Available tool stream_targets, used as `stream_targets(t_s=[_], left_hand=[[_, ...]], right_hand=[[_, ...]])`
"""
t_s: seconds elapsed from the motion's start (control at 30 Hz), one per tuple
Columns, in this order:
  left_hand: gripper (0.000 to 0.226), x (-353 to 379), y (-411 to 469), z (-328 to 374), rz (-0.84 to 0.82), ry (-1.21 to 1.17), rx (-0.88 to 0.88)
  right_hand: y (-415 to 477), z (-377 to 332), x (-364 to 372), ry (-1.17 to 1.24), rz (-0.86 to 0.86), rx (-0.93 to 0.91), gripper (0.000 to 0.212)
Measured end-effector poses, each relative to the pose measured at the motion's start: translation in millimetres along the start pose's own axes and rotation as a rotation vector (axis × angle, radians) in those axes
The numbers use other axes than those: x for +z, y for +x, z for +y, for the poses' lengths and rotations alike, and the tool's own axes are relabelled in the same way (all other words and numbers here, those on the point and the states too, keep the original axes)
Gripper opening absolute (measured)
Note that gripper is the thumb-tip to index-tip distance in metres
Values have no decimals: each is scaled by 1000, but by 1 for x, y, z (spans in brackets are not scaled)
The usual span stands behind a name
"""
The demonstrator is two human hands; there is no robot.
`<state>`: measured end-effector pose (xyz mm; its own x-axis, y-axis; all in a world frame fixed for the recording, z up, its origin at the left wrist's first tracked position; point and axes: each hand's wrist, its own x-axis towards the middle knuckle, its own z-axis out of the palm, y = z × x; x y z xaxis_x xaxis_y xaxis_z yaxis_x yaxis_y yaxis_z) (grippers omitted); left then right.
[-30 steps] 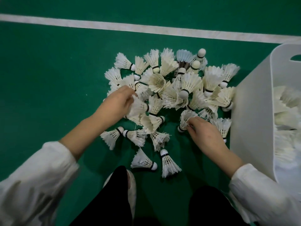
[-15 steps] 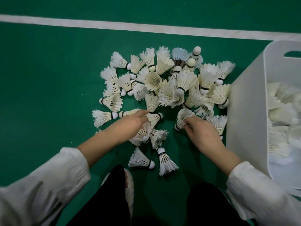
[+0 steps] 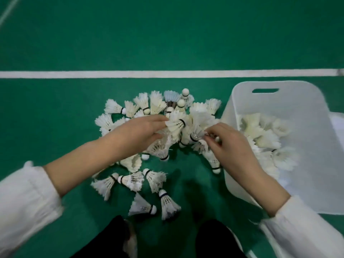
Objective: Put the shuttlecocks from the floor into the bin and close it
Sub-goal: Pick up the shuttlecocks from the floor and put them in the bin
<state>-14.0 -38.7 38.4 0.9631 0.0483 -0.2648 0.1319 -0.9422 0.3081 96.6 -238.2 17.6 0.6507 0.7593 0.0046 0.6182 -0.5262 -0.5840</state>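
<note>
In the head view, many shuttlecocks (image 3: pixel 158 107) lay in a loose heap on the green floor (image 3: pixel 55 118), on the near side of a white line (image 3: pixel 111 74), and some more lay already inside the white bin (image 3: pixel 297 101), which stood open at the right of the heap. The left hand (image 3: pixel 141 131) reached into the middle of the heap, and its grip was closed: thumb and fingers pinched the feather skirt of one shuttlecock (image 3: pixel 176 124). The long axis of this one lay about left to right, with the banded cork end pointing toward the bin. The right hand (image 3: pixel 229 144) was at the right edge of the heap, just beside the near wall of the bin. Its fingers were curled and its grip seemed closed on the feathers of a second shuttlecock (image 3: pixel 196 135), whose cork pointed down and to the left, away from the bin. The bin lay to the right of both hands, so the right hand was clearly the nearer one and, in my judgement, needed only a short lift over the wall, while the left hand had to cross the heap. I saw no lid for certain. I could read no brand or writing; the shuttlecocks showed only dark bands near the cork.
</note>
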Motion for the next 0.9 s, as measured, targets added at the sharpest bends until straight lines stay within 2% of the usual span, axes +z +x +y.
stream_targets(t_s=[0.13, 0.2, 0.33, 0.47, 0.5, 0.57, 0.6, 0.77, 0.9], left_hand=[[40, -45, 35, 59, 19, 61, 150], [40, -56, 49, 88, 38, 45, 215], [37, -46, 75, 132, 60, -41, 267], [34, -12, 85, 160, 58, -127, 217], [34, -4, 84, 162, 61, -144, 195], [35, 10, 79, 162, 71, -180, 152], [35, 15, 76, 161, 81, -199, 133], [36, 37, 65, 150, 73, -230, 44], [35, 39, 61, 146, 78, -272, 9]], right_hand=[[-19, 19, -87, 53, 238, 123, 9], [-32, 44, -116, 29, 253, 220, 11], [-58, 100, -119, -113, 41, 366, 18], [-65, 126, -79, -97, -280, 336, 19], [-64, 129, -68, -92, -352, 306, 24], [-57, 131, -44, -120, -446, 238, 49], [-52, 133, -33, -152, -478, 214, 52], [-27, 135, 14, -376, -618, 152, 21], [-34, 141, 9, -309, -609, 96, 29]])
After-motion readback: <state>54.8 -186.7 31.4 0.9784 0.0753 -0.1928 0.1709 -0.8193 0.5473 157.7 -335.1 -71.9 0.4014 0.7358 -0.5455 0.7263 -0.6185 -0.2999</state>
